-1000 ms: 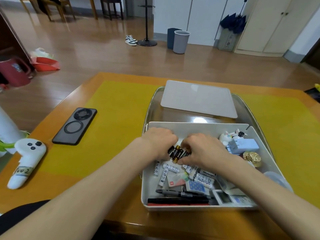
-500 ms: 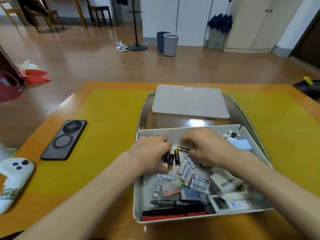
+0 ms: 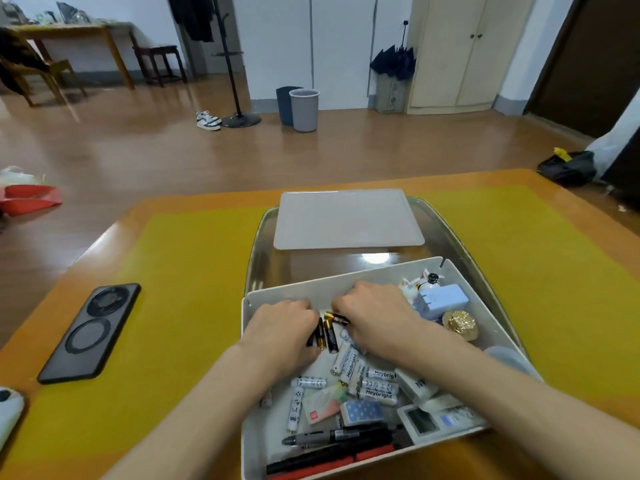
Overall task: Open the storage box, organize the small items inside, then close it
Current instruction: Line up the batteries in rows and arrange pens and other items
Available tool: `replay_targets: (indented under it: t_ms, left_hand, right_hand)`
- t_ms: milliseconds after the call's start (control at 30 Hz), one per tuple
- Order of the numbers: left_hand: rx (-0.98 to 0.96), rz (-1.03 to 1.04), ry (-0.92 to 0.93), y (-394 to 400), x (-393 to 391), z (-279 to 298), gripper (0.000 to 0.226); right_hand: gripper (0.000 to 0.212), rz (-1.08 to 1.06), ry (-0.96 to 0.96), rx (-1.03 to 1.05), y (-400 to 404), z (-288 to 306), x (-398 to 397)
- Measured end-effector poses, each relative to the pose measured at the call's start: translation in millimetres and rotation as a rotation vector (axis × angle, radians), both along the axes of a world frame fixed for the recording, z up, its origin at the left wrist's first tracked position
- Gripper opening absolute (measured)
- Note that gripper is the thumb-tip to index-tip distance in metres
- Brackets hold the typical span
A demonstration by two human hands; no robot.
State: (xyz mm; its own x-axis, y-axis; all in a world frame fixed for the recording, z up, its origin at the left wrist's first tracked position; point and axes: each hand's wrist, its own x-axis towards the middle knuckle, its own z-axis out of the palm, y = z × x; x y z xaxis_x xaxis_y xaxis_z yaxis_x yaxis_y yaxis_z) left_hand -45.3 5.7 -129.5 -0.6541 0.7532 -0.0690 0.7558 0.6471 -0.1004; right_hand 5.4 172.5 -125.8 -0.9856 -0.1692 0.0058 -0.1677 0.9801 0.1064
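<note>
Your storage box, white and open, sits at the near edge of the surface, which is orange wood under a yellow mat. Its lid lies flat just behind it on a clear tray.

Both your hands are inside the box, knuckles up. Left hand is curled over the black-and-gold batteries, touching them; can't tell if the grip is closed on any. Right hand pinches one black battery at the fingertips.

White batteries are scattered nearer to you, with pens along the near wall. A charger and a gold ornament are at the right side.

A phone lies face down on the mat, well to the left of the box.

Room: wood floor, two bins by the far wall, a coat stand, shoes, and a cream cabinet.
</note>
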Motion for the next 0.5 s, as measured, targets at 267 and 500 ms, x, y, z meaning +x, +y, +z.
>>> replay_targets:
  t_ms: [267, 500]
  left_hand:
    - [0.014, -0.011, -0.020, 2, 4, -1, 0.056]
    - [0.021, -0.001, -0.013, 10, 7, 0, 0.046]
  right_hand:
    - [0.012, -0.107, 0.100, -0.171, 18, 29, 11]
    - [0.021, -0.144, 0.119, -0.293, 31, 30, 15]
